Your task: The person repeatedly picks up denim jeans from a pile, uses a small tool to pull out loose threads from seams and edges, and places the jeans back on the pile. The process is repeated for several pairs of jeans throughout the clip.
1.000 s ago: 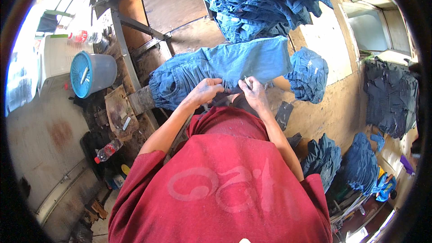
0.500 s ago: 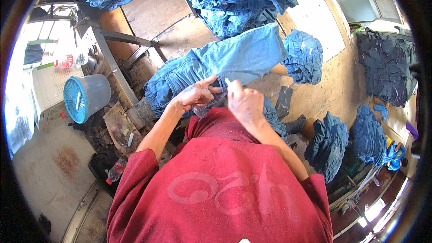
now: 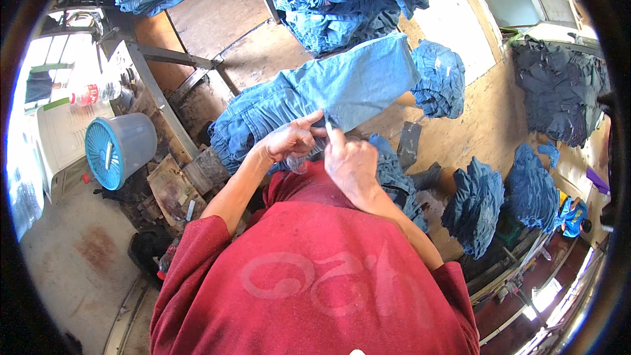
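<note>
A light blue denim garment (image 3: 355,82) lies stretched in front of me, its wide end to the right and its gathered end to the left. My left hand (image 3: 292,141) is at its near edge, index finger extended and the other fingers bent, seemingly pinching the cloth. Just below that hand is a piece of clear plastic (image 3: 297,165), partly hidden, whose kind I cannot make out. My right hand (image 3: 353,165) is closed around a short white stick (image 3: 328,128), its tip at the denim edge beside my left fingertips.
A large pile of blue denim (image 3: 328,3) rises beyond the garment. Smaller denim stacks (image 3: 439,79) stand to the right, with dark cloth (image 3: 555,92) farther over. At left are a lidded plastic bucket (image 3: 121,150) and a metal frame (image 3: 158,102). A person (image 3: 573,217) appears far right.
My right hand has shifted slightly down and left, bringing the white stick nearer my left fingers. My left index finger has moved slightly along the denim edge. The view has shifted a little.
</note>
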### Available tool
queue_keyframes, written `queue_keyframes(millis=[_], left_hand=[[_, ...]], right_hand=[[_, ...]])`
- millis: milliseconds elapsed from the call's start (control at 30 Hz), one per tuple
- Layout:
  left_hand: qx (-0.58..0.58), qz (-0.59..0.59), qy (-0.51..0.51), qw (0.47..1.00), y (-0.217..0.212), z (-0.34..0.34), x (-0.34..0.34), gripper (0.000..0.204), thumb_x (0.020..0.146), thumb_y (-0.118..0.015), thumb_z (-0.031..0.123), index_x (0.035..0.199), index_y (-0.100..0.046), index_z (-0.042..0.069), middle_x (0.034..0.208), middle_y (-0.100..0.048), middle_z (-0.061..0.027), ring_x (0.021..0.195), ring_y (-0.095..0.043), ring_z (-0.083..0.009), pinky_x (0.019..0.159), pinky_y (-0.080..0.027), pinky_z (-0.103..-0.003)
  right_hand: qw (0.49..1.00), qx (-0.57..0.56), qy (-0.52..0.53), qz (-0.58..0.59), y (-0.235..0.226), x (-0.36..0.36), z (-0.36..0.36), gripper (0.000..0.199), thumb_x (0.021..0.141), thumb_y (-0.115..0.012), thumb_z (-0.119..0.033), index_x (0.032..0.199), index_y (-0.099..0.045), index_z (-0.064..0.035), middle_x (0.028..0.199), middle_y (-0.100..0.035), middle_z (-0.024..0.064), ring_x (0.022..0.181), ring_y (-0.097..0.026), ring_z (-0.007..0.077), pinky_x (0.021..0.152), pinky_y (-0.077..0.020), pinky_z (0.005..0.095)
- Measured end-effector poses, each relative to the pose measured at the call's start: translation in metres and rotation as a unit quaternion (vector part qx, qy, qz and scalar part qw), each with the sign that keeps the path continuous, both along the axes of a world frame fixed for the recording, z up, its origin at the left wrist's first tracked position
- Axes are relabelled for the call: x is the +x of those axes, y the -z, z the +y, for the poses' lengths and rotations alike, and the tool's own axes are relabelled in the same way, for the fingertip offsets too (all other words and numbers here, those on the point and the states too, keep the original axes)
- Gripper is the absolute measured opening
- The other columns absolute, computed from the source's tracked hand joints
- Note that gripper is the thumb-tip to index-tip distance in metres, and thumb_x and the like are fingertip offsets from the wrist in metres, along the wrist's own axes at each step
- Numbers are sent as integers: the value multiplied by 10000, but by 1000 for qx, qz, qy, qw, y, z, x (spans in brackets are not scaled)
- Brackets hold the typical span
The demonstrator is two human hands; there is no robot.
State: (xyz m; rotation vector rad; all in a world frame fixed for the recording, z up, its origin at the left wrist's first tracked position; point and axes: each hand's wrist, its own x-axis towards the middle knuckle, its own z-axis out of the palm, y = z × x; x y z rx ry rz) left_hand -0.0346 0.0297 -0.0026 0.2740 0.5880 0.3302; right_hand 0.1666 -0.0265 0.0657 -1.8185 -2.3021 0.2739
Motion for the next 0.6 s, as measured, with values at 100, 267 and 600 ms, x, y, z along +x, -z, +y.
queue_keyframes(millis=[100,267,600], left_hand=[[17,29,15,999,-1,2,0,754,806,-612,-28,1509,-422,170,1475,-625,-182,479,-379,-21,405,-301,-204],[118,101,60,986,-13,7,2,933,850,-632,13,1672,-192,39,1499,-610,-201,606,-501,-55,505,-400,-217],[97,134,43,985,-14,2,6,1013,859,-616,-64,1713,-81,38,1574,-526,-245,640,-502,-42,518,-422,-210]], right_hand=[[999,6,5,48,-2,-1,0,126,937,-722,-177,1059,-739,-150,607,-690,93,506,-695,275,533,-566,407],[995,-51,26,83,-20,2,2,98,961,-727,-193,1044,-777,-183,747,-747,76,630,-736,287,590,-576,401],[981,-96,6,168,3,49,38,142,981,-742,-274,962,-806,-149,799,-741,112,706,-722,336,600,-540,420]])
